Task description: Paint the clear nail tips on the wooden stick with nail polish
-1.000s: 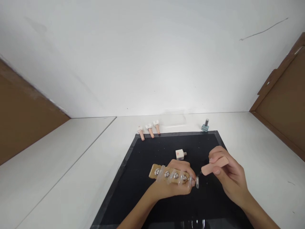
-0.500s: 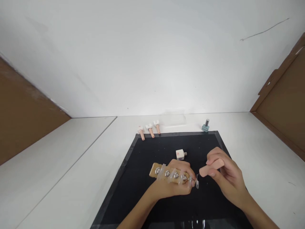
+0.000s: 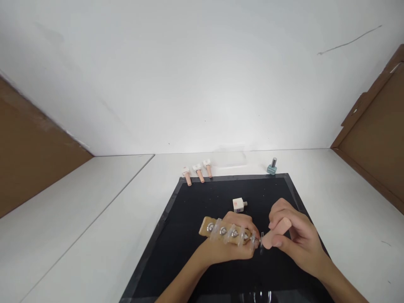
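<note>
My left hand (image 3: 232, 246) is closed round a wooden strip (image 3: 225, 232) that carries several clear false nail tips on metal studs, held just above the black mat (image 3: 195, 219). My right hand (image 3: 292, 240) pinches a peach-coloured brush cap (image 3: 277, 232) and its tip sits at the clear nail tip (image 3: 261, 242) on the strip's right end. A small white square bottle (image 3: 239, 205) without its cap stands on the mat behind my hands.
Three peach-capped white bottles (image 3: 198, 171) lie in a row beyond the mat's far edge. A teal bottle with a grey cap (image 3: 272, 167) stands at the mat's far right corner. White table, white wall behind, brown panels at both sides.
My right hand has moved left and down, bringing the peach cap's tip against the rightmost nail tip. My left hand and the strip have stayed nearly still.
</note>
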The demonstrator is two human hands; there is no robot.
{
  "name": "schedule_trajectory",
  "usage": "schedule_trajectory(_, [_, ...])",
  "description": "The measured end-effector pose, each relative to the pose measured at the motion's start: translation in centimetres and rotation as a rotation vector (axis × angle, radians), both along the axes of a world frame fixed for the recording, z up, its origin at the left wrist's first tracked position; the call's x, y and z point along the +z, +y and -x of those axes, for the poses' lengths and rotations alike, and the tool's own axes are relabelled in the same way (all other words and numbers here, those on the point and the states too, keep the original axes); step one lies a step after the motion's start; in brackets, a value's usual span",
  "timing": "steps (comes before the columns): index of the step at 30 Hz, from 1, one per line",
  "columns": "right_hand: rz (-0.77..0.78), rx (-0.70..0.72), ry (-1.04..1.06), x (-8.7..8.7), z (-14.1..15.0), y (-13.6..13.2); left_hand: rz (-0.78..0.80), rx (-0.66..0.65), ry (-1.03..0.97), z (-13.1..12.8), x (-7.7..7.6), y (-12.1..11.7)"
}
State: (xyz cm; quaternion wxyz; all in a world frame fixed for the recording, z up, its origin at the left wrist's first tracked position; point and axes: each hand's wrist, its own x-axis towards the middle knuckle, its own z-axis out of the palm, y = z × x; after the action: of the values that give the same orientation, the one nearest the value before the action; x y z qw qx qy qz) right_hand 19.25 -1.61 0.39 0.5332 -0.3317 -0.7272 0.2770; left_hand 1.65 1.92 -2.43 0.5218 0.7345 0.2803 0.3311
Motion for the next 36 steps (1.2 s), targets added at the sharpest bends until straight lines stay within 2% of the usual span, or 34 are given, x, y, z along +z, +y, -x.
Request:
schedule_trajectory(15, [-0.026,-0.123,0.019,-0.77,-0.13,-0.01,-0.024,-0.004,0.012,0.0,0.05,-0.19])
schedule_trajectory(17, [0.037,-0.131,0.104,-0.87,-0.13,0.03,-0.021,-0.014,0.001,0.04,0.1,-0.19])
schedule_trajectory(19, [0.168,-0.098,0.272,-0.86,-0.25,0.11,-0.027,-0.009,0.008,0.01,0.24,-0.2])
schedule_trajectory(23, [0.447,0.128,0.607,-0.33,-0.62,0.44,-0.03,0.028,0.019,-0.14,0.53,-0.27])
schedule_trajectory(26, [0.545,0.297,0.732,0.02,-0.7,0.6,-0.019,0.047,0.004,-0.2,0.45,-0.31])
schedule_trajectory(28, [0.551,0.339,0.758,-0.06,-0.65,0.57,-0.007,0.049,-0.001,-0.18,0.29,-0.3])
schedule_trajectory(32, [0.516,0.249,0.685,-0.58,-0.47,0.32,0.013,0.039,-0.013,-0.12,0.08,-0.27])
schedule_trajectory(36, [0.579,0.236,0.624,-0.77,-0.44,0.29,0.046,0.028,-0.014,-0.08,0.26,-0.24])
